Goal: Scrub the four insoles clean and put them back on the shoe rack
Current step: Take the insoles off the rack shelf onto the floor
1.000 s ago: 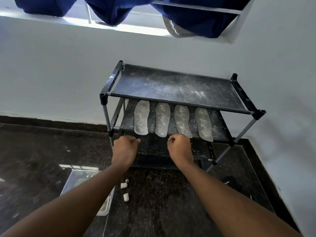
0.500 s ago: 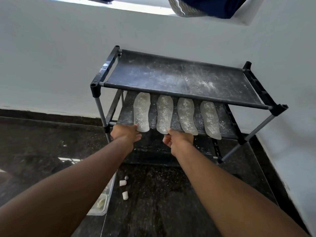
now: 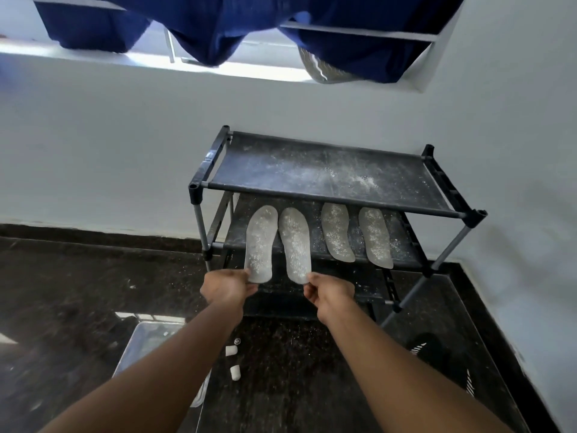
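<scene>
A black shoe rack [image 3: 327,200] stands against the white wall, its shelves dusted with white powder. Two grey insoles speckled with powder lie on the middle shelf at the right, one [image 3: 337,231] beside the other [image 3: 374,237]. My left hand [image 3: 226,287] pinches the heel of a third insole [image 3: 260,243]. My right hand [image 3: 329,293] pinches the heel of the fourth insole [image 3: 295,243]. Both held insoles are drawn partly out past the shelf's front edge, toes still over the shelf.
A clear plastic tub [image 3: 146,342] sits on the dark stone floor under my left arm. Two small white pieces [image 3: 232,360] and a tiny cap lie beside it. A dark shoe [image 3: 437,354] lies at the right. Blue cloth [image 3: 218,23] hangs at the window above.
My hands took hold of the two left insoles at their heels and pulled them forward off the shelf. The view tilted back upward.
</scene>
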The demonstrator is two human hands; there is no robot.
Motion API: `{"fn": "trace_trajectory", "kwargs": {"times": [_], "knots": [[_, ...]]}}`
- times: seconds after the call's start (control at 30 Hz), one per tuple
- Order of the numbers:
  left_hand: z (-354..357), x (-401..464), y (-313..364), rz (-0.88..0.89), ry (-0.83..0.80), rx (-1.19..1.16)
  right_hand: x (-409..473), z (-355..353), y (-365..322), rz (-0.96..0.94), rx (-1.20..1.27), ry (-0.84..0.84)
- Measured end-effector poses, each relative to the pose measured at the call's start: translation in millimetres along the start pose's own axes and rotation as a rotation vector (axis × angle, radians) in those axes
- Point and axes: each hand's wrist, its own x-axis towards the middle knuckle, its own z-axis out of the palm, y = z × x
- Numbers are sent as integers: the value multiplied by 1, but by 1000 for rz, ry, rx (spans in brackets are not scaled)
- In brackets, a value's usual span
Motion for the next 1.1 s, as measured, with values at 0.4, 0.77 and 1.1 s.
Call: {"fn": "trace_trajectory", "kwargs": {"times": [0.4,0.77,1.1], "knots": [[-46,-63,-93,6,86,19,-37,-78,80,-21,33,22],[-72,-81,-182,-148,148,90,-33,-133,160,76,-45,60],[-54,-28,-250,-279,155,225,40,-129,215,198,-130,111]]}}
